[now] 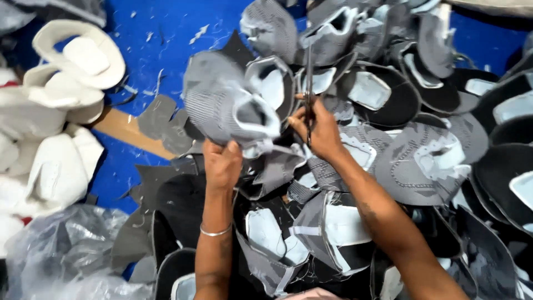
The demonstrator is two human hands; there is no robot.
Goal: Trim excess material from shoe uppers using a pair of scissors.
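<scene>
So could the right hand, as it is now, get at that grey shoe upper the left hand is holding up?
Probably yes. The right hand holds scissors just beside the grey shoe upper gripped by the left hand. Nothing lies between them; only the scissors occupy its fingers.

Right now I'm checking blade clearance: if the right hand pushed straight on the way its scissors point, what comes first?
Probably the grey shoe upper lying just beyond the scissors held upward by the right hand; depth is unclear, so the tips may pass above it.

Bright even light, soft shadows, slight motion blur, softer edges
</scene>
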